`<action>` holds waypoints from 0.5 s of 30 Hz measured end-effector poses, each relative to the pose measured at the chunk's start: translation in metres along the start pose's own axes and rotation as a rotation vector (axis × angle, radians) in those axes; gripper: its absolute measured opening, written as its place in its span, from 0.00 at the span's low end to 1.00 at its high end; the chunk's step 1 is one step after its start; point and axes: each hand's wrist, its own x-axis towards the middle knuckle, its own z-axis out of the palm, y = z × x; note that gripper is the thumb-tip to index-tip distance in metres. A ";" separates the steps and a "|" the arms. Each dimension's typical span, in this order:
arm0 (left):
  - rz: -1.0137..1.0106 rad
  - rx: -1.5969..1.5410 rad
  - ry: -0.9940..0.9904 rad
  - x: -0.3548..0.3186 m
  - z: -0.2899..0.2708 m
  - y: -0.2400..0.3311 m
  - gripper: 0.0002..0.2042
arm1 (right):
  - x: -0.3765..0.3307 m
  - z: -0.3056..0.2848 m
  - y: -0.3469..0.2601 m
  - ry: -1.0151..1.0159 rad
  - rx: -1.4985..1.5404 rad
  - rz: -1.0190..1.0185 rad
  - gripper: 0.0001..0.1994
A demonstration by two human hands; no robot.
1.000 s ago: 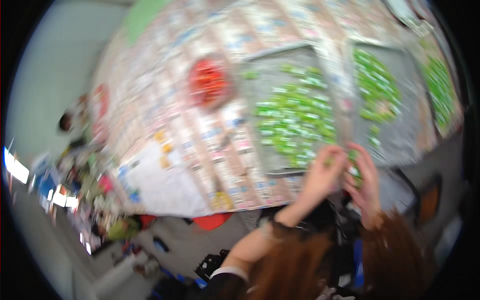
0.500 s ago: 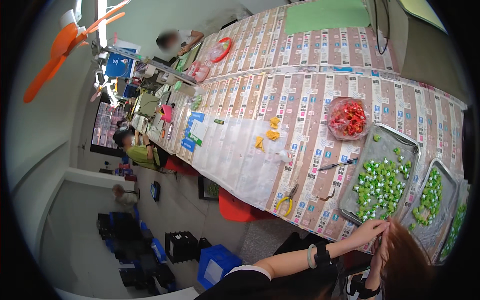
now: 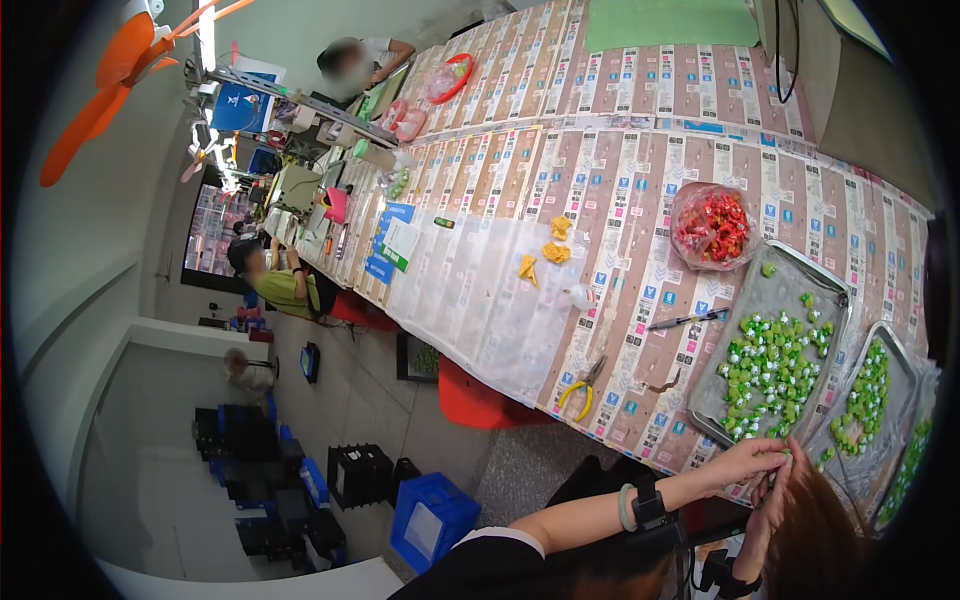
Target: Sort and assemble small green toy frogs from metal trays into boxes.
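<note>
The view has swung slightly; left hand [image 3: 748, 462] and right hand [image 3: 775, 500] meet at the near tray [image 3: 775, 300] edge of green pieces [image 3: 775, 365]; each grip unclear.

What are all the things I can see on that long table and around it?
Trays: at least two, grey metal, right end of table, holding many small green pieces.
Bowl: one, clear, full of red pieces, above the trays.
Pliers: one, yellow handles, near table edge.
Pen: one, dark, left of the trays.
Yellow bits: a few, on the clear sheet mid-table.
Stool: one, red, under the table.
Crate: one, blue, on the floor.
Fan: one, orange, top left.
Left hand: one, fingers at the near tray's edge.
Right hand: one, just below the left.
</note>
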 end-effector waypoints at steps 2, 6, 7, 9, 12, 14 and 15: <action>0.030 0.069 -0.009 0.000 0.002 0.000 0.14 | -0.001 -0.001 0.001 0.034 -0.023 -0.043 0.19; 0.186 0.070 0.016 0.003 0.004 -0.005 0.11 | -0.007 0.001 -0.012 0.052 -0.261 -0.098 0.19; 0.133 0.075 0.014 -0.002 0.004 0.006 0.11 | -0.011 0.007 -0.019 0.067 -0.391 -0.120 0.18; 0.090 0.068 0.030 -0.009 0.007 0.013 0.10 | -0.023 0.020 -0.040 0.040 -0.447 -0.084 0.18; 0.055 0.073 0.124 -0.006 0.008 0.013 0.10 | -0.007 -0.013 -0.003 0.043 -0.616 -0.269 0.16; 0.237 0.080 0.094 -0.001 0.003 -0.001 0.10 | -0.007 -0.020 0.005 0.046 -0.732 -0.479 0.15; 0.239 0.080 0.100 -0.001 0.000 -0.002 0.10 | -0.018 -0.007 -0.007 0.040 -0.706 -0.443 0.15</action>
